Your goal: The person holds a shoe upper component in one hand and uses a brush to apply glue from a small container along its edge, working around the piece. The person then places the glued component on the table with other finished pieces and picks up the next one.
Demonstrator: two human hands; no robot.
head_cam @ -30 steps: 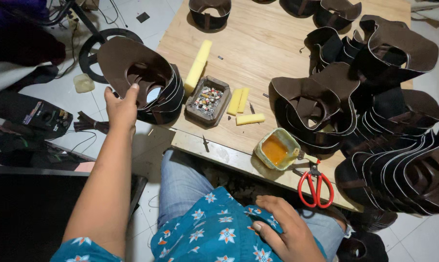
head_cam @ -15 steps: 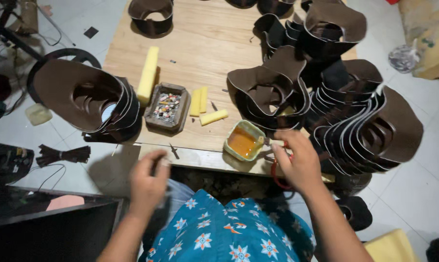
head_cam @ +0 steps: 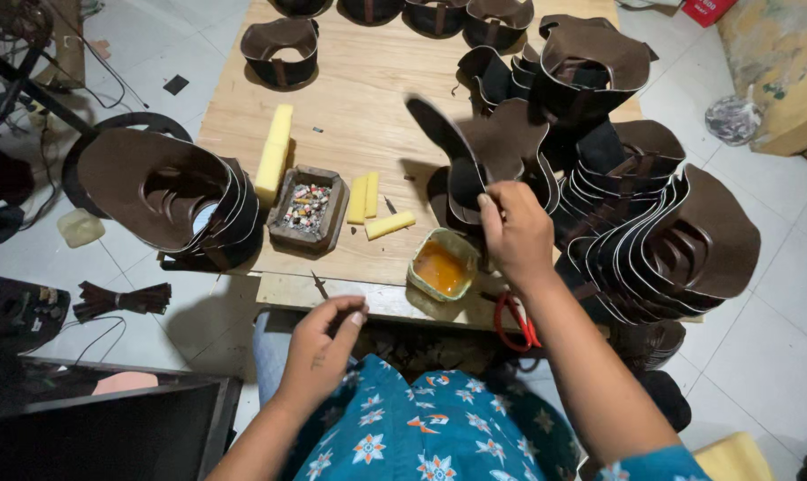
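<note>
Left hand loosely curled, empty, over lap at tabletop edge. Right hand pinches brown leather piece, lifted above glue tub. Scissors beneath wrist. Leather stacks beyond.

Right hand pinches a curved dark-brown leather cut piece, lifted above the pale plywood worktop. Left hand hangs loose at the near edge, fingers curled, holding nothing. Just left of the right hand: small rectangular tin of orange glue. Red-handled scissors sit under the right wrist. Further left: yellow foam blocks, square tray of small mixed bits. Stacks of nested brown leather pieces at right and left.
</note>
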